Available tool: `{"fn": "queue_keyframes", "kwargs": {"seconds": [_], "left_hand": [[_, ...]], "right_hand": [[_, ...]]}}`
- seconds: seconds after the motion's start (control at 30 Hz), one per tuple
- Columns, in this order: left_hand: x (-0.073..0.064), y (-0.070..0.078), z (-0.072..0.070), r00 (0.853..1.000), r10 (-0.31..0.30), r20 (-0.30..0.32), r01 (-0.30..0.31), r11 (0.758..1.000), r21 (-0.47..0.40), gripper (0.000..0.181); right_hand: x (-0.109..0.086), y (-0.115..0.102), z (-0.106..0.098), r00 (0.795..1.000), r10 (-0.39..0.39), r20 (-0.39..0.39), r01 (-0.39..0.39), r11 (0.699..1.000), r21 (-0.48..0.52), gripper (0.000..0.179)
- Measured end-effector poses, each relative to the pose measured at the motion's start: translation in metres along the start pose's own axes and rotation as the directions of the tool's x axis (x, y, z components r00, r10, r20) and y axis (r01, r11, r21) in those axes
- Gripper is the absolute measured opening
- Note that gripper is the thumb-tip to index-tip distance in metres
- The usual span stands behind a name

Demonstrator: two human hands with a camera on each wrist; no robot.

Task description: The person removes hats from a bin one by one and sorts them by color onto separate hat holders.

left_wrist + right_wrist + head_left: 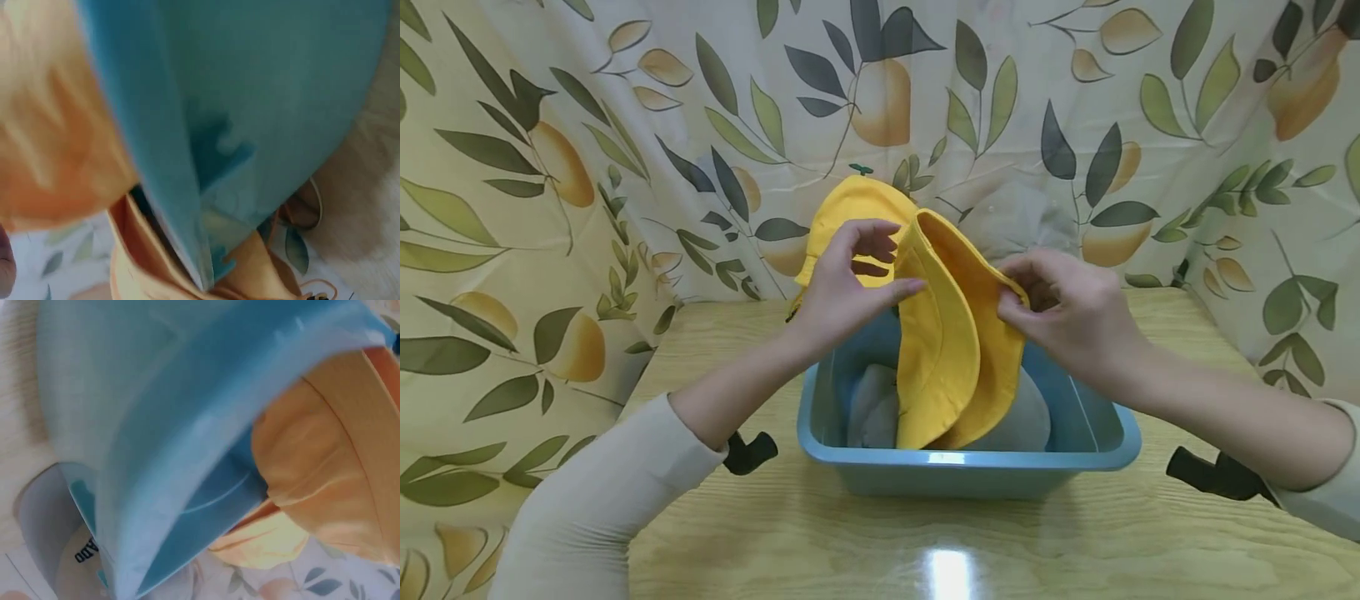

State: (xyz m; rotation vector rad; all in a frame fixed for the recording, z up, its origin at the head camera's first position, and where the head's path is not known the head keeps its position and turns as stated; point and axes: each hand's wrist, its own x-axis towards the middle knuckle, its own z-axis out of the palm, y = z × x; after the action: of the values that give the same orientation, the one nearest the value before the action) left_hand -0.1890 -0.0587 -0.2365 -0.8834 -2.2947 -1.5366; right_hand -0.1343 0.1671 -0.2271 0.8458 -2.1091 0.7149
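Note:
A yellow bucket hat (936, 350) hangs over the blue plastic basin (970, 477), its brim folded so the opening faces up and right. My right hand (1067, 304) pinches the hat's edge at the right. At its left side my left hand (850, 283) is spread, thumb and fingers apart, with the thumb tip overlapping the hat; whether it touches cannot be told. A second yellow hat (857, 208) with a small green sprout on top stands behind the left hand, at the basin's back left. Inside the basin lie grey fabric pieces (874, 408), partly hidden by the hat.
Behind the basin at the right sits a pale grey cap (1022, 217); dark lettering shows on the cap (75, 547) in the right wrist view. The basin rests on a wooden table (820, 542). A curtain (700, 100) printed with leaves and fruit surrounds the table.

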Motion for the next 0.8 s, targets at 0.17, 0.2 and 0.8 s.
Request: {"fn": "queue_keyframes", "kwargs": {"seconds": [0.17,0.2,0.8], "left_hand": [[-0.025,0.018,0.017,0.999,-0.046,0.025,0.045,0.998,0.054,0.079],[-0.029,0.02,0.02,0.998,-0.058,0.029,0.055,0.995,0.081,0.084],[-0.052,0.008,0.032,1.0,-0.002,0.002,0.002,0.995,0.1,0.076]], "right_hand": [[0.007,0.002,-0.004,0.999,0.027,-0.038,-0.029,0.999,-0.032,0.019],[0.008,0.002,-0.005,0.999,0.028,-0.039,-0.03,0.999,-0.03,0.019],[0.006,0.001,-0.002,0.991,0.106,-0.078,-0.104,0.994,0.028,0.016]]}}
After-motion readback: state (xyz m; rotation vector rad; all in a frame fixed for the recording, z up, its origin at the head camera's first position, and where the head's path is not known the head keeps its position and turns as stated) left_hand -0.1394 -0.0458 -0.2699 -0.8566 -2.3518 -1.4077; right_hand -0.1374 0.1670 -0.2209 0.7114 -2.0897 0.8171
